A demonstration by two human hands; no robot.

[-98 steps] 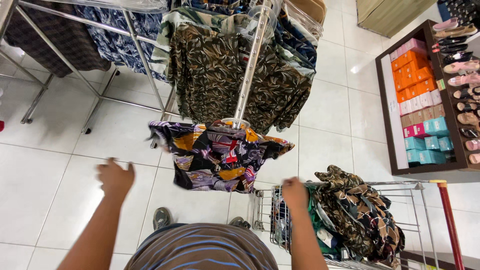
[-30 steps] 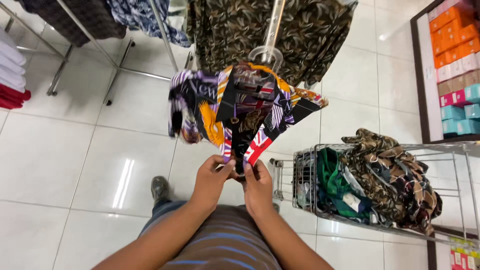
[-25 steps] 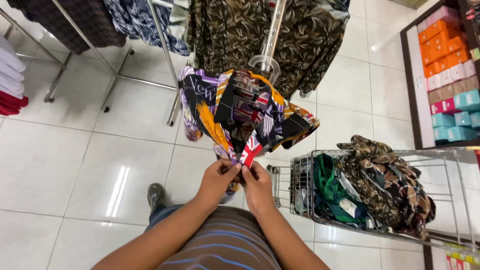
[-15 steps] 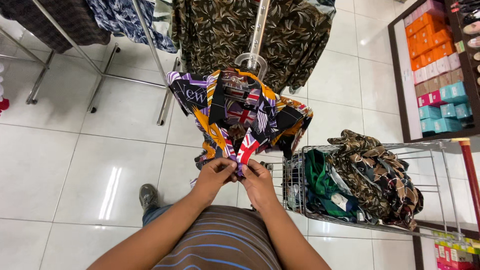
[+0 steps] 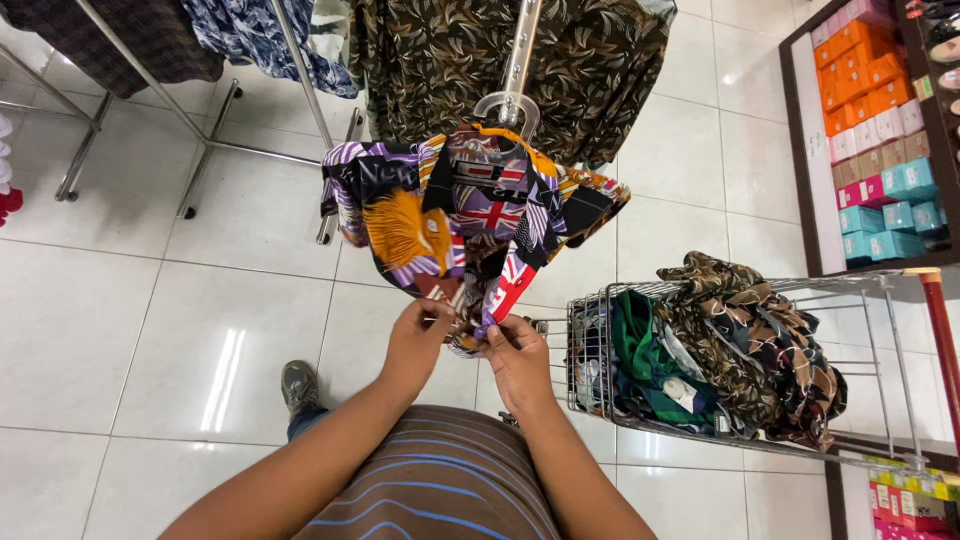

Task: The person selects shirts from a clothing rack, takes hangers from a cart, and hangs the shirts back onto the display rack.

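Both hands' grip pinched on patterned shirt (image 5: pixel 470 215) hem, L hand (image 5: pixel 418 340), R hand (image 5: pixel 518 352), wire cart (image 5: pixel 590 350) just beside R

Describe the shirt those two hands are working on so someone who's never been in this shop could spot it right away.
Start at the chrome clothes rail at the top, hung with dark leaf-print shirts. The multicoloured shirt hangs at its near end, its lower edge pinched by the left hand and right hand. Unlike its brown neighbours, it mixes purple, orange, black and red-and-white patches.

Both hands (image 5: pixel 470 345) on hanging shirt (image 5: pixel 470 215)
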